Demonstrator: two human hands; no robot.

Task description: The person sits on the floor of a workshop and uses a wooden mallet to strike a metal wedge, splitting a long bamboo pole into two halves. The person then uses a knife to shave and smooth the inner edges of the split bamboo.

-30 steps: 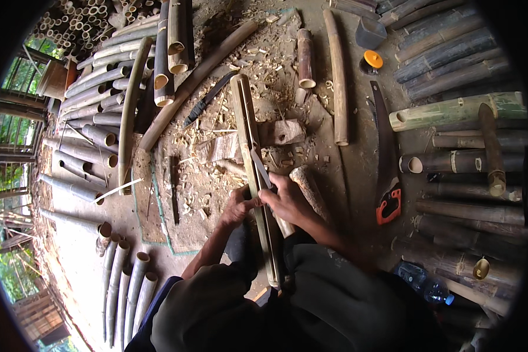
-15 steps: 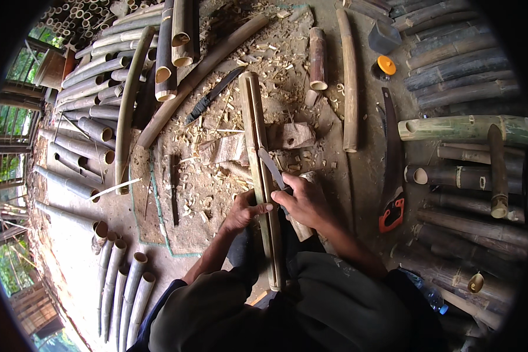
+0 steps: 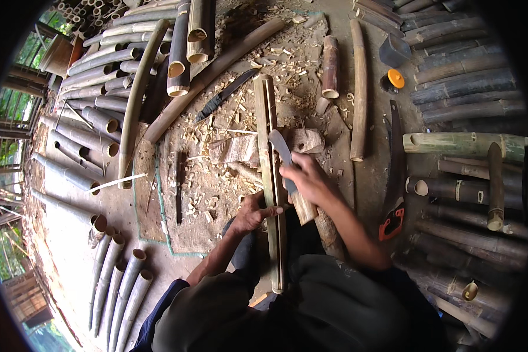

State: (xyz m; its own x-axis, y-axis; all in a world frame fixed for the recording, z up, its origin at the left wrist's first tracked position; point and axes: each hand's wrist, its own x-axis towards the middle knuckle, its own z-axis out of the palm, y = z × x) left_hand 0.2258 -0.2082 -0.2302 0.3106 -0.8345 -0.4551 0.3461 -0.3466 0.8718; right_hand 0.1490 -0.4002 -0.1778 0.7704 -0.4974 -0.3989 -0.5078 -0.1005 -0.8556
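Observation:
A long bamboo piece (image 3: pixel 260 111) with a narrow slot down its length stands lengthwise before me, its near end between my legs. My left hand (image 3: pixel 253 213) is closed round its lower half, thumb across the front. In my right hand (image 3: pixel 305 177) is a knife (image 3: pixel 281 146) with a short, broad blade and a pale wooden handle. Its blade lies at a slant against or just over the slotted side; whether it touches, I cannot tell. Behind the bamboo's middle sits a notched wooden block (image 3: pixel 234 150), wood shavings scattered around it.
Bamboo poles (image 3: pixel 100 88) are piled at the left, more (image 3: pixel 469 70) at the right. A large knife with a dark wrapped handle (image 3: pixel 211 108) lies beyond the block. Right of me are a saw with an orange handle (image 3: pixel 392 224), an orange-lidded jar (image 3: pixel 396 78) and a clear plastic container (image 3: pixel 395 51).
My right hand and the knife have moved away from me, up along the bamboo, and the knife's wooden handle now shows. The left hand keeps its hold. The whole view has shifted slightly.

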